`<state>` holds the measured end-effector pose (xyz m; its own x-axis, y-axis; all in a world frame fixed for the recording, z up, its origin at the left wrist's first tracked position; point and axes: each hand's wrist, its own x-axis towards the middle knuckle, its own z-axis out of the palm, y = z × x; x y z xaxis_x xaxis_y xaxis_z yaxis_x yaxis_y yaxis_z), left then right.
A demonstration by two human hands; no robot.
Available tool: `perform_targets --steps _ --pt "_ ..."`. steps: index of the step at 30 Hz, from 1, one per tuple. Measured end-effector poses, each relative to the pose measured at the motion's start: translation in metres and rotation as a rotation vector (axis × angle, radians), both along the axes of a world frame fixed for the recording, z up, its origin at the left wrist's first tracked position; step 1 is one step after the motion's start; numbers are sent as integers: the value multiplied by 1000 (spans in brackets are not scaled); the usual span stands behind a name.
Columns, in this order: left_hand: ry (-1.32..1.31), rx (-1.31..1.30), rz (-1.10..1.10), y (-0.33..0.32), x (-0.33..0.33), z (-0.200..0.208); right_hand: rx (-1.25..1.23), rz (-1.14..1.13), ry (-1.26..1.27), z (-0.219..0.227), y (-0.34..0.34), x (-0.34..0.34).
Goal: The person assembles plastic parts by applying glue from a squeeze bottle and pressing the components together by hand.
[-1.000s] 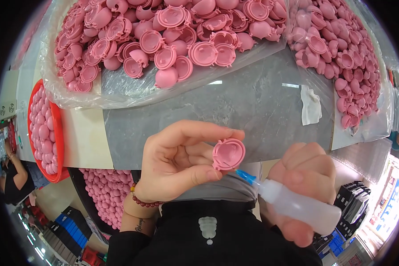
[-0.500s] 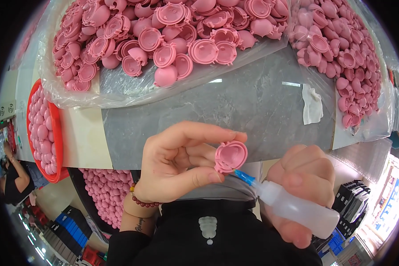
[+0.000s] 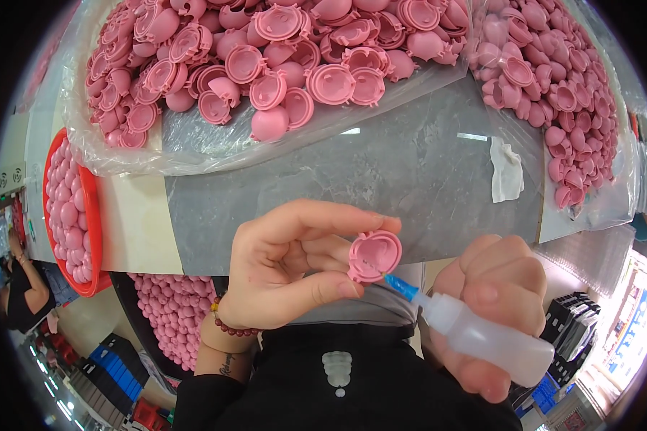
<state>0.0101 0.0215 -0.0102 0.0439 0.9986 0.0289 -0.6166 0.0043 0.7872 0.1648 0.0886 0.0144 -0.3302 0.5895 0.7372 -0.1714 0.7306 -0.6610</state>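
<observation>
Between the thumb and fingers of my left hand (image 3: 280, 266) is a round pink plastic half shell (image 3: 378, 253), its hollow side facing up toward me. My right hand (image 3: 489, 302) wraps round a translucent white squeeze bottle (image 3: 482, 341), tilted so that its blue dispensing tip (image 3: 401, 286) points up and left. The end of that tip sits at the lower rim of the shell; whether it touches is too fine to tell. Both hands are over the near edge of the grey tabletop (image 3: 287, 194), close to my body.
A heap of pink half shells (image 3: 266, 61) lies on a clear plastic sheet at the back, another heap (image 3: 553, 93) at the right. A white cloth (image 3: 507, 169) rests on the table. Left stand a red basket (image 3: 93, 237) and a dark bin (image 3: 128, 305) of pink balls. A person (image 3: 27, 280) is far left.
The bottle and my right hand have shifted very slightly right, the tip moving a little along the shell's lower rim. My left hand and the shell have barely moved.
</observation>
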Motion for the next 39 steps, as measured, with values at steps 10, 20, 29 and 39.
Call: perform_targets --steps 10,20,29,39 --pt "0 -19 0 -1 -1 0 -7 42 -133 4 -1 6" --pt "53 24 24 -2 -2 -2 60 3 -23 -1 8 7" --pt "43 36 34 -1 -1 -1 14 -44 -18 -3 5 3" --pt "-2 27 97 -1 0 -2 -16 -35 -59 2 0 11"
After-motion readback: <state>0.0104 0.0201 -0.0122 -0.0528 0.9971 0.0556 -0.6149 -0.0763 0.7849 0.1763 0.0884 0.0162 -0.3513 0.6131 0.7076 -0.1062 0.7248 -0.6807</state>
